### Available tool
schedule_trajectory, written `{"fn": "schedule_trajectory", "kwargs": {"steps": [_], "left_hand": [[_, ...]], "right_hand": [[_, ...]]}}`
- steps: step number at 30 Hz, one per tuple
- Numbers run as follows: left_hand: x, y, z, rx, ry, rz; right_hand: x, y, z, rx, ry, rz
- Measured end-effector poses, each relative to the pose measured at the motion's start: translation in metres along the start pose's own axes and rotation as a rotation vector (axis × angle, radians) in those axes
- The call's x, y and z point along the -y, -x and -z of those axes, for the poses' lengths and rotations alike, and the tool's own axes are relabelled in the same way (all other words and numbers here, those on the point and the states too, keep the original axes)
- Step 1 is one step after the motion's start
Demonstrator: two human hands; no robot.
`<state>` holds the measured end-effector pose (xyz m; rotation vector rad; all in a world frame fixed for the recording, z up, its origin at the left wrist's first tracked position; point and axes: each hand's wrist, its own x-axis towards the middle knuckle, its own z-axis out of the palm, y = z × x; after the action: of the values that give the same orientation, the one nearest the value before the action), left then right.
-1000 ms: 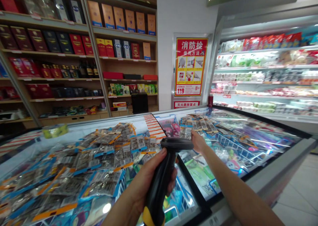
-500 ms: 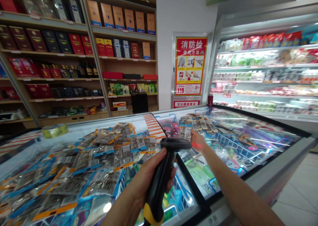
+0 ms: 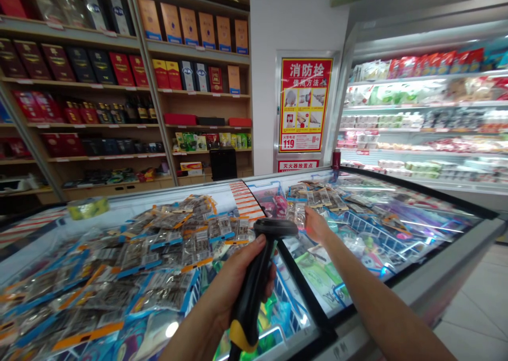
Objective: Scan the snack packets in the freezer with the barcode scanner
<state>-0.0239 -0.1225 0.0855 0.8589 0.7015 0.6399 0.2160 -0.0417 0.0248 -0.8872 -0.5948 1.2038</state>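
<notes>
Black plastic with a yellow lower end, a handheld scanner [image 3: 251, 287] stood tilted in the left hand [image 3: 230, 273], whose fingers were wrapped around its handle, the thumb pressed just below its head. Beyond that hand and to its right, the right hand [image 3: 316, 226] reached out with its fingers partly curled, fingertips at the edge of a clear packet [image 3: 295, 213]; whether they pinched it could not be told. The scanner's head pointed rightward, near the right hand but apart from it. To the left of the left hand, a heap of packets [image 3: 166, 292] with blue and orange edges lay across a glass-topped freezer [image 3: 436, 273]. More packets [image 3: 329, 197] lay just past the right hand, and a wire basket [image 3: 383, 239] showed to its right. Far beyond the left hand, on its left, sat a roll of tape [image 3: 88, 207]. Beyond both hands, a red and yellow poster [image 3: 306, 104] hung between wooden shelves [image 3: 206, 106] and a lit refrigerated case [image 3: 397, 46].
</notes>
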Motion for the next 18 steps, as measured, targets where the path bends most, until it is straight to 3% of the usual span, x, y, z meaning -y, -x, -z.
{"fn": "schedule_trajectory", "kwargs": {"steps": [18], "left_hand": [[0.0025,0.0004,-0.0021,-0.002,-0.007,-0.034]], "right_hand": [[-0.0006,-0.0013,0.0018,-0.002,0.014,0.012]]}}
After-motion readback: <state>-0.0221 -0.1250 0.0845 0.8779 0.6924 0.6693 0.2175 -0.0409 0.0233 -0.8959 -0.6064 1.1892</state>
